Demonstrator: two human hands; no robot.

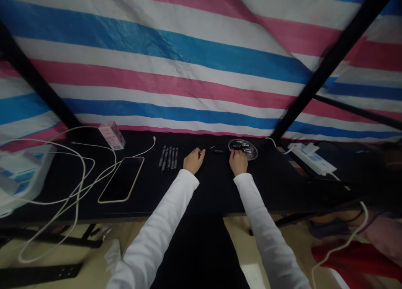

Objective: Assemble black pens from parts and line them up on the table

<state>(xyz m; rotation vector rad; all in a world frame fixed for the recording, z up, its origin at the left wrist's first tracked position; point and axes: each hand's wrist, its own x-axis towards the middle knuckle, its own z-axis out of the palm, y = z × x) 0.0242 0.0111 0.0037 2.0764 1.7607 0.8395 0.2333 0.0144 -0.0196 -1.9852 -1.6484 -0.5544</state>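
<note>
My left hand [194,161] rests on the black table with its fingers curled inward; a tiny pale spot shows by the thumb, too small to name. Just left of it, several dark pens [168,159] lie side by side in a row. My right hand [238,162] reaches over the near left rim of a round metal dish [255,156]. Its fingers are bent and close together, and what their tips hold is hidden. Small dark and shiny parts [241,146] lie in the dish. Between my hands are a short dark piece [217,150] and a thin light piece [212,147].
A phone [122,180] lies on the left among loose white cables [78,184]. Behind it stands a pink box [112,135]. A white power strip [314,159] lies at the right. Striped sheeting [188,88] hangs behind the table, with black frame posts [301,92] at both sides.
</note>
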